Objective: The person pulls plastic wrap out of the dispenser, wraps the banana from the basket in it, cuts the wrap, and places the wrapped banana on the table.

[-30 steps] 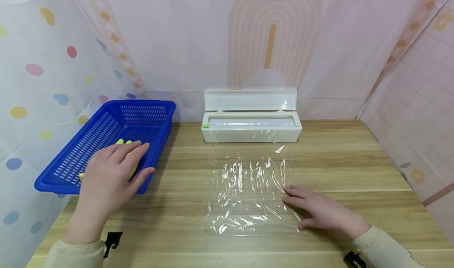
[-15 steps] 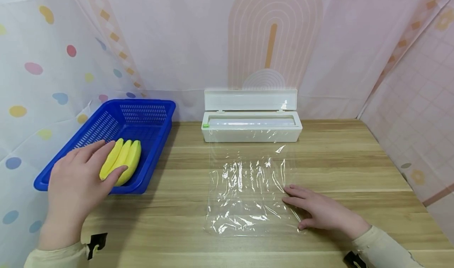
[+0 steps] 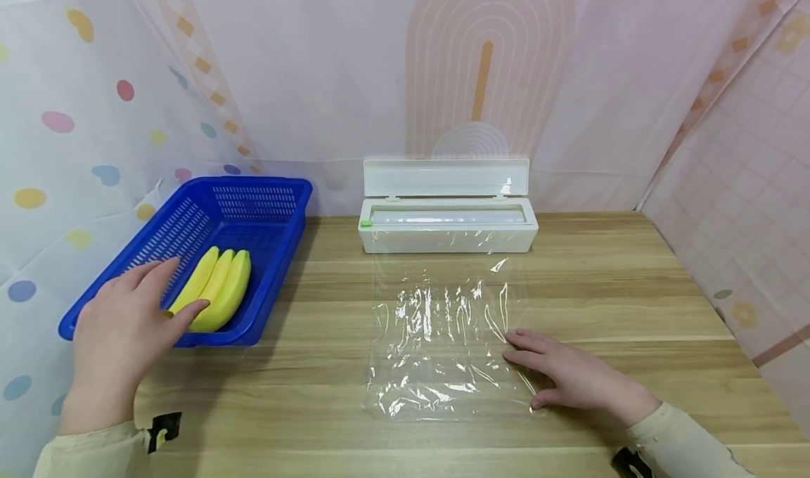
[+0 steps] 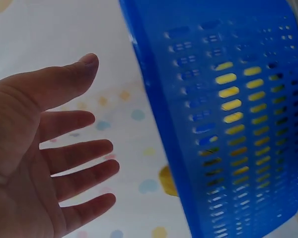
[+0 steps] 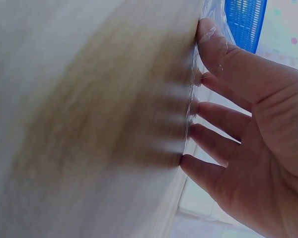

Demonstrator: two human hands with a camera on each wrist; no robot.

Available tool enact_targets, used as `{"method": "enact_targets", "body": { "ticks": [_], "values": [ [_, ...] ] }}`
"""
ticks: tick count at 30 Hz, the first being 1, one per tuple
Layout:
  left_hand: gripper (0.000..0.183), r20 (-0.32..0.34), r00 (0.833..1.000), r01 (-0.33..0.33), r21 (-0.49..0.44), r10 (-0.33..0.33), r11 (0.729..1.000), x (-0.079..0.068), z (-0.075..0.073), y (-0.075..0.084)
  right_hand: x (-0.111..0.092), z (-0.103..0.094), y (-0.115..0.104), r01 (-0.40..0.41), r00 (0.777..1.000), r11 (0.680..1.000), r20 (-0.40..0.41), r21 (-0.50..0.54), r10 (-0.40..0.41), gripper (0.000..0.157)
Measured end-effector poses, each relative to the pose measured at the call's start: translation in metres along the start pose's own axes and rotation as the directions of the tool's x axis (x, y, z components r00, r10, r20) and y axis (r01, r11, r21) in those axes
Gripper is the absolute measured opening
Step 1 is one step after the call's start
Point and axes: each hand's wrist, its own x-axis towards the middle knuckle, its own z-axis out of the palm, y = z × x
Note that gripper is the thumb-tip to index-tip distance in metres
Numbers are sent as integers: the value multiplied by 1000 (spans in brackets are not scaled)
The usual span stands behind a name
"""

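My left hand (image 3: 123, 330) hovers over the near left corner of the blue plastic basket (image 3: 294, 253), fingers spread and holding nothing. In the left wrist view that hand (image 4: 49, 148) is apart from the basket wall (image 4: 188, 144). A bunch of yellow bananas (image 3: 224, 295) lies inside the basket, partly hidden behind the hand. On the right, my right hand (image 3: 572, 376) rests its fingertips on the right edge of a sheet of clear cling film (image 3: 443, 344) spread on the table. Fingertips (image 5: 188, 161) touch the tabletop in the right wrist view.
A white cling film dispenser (image 3: 449, 239) stands at the back with its lid (image 3: 446, 178) raised and a green cutter slider (image 3: 366, 223) at its left end. The film runs from it towards the front of the wooden table (image 3: 316, 379). Patterned curtains enclose the back and sides.
My left hand has moved left, off the bananas, uncovering them in the basket. The right hand and the film have stayed in place.
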Motion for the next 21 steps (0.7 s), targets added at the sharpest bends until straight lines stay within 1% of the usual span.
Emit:
{"method": "enact_targets", "body": {
  "ticks": [2,4,7,13,17,19,21],
  "values": [
    [76,46,998,44,-2,-44,999,0,1,-4,0,0,0,0,1000,1000,1,1,0,74],
    [79,87,992,87,2,-86,996,0,2,-8,0,0,-1,0,1000,1000,-2,-3,0,74],
    [81,123,983,137,15,-138,990,-2,3,-12,0,0,-1,3,1000,1000,-7,-7,-3,75],
    [80,137,970,198,31,-200,980,-3,5,-15,-1,1,1,6,1000,1000,-11,7,-6,74],
    [76,191,953,233,43,-237,972,-2,5,-18,0,2,1,5,1000,1000,-6,6,-5,74],
    [72,215,946,238,48,-242,970,-2,6,-20,0,2,1,3,1000,1000,-6,4,-3,74],
    [67,227,943,238,50,-243,970,-2,8,-23,0,3,1,-2,1000,1000,-5,3,2,75]
  ]
}}
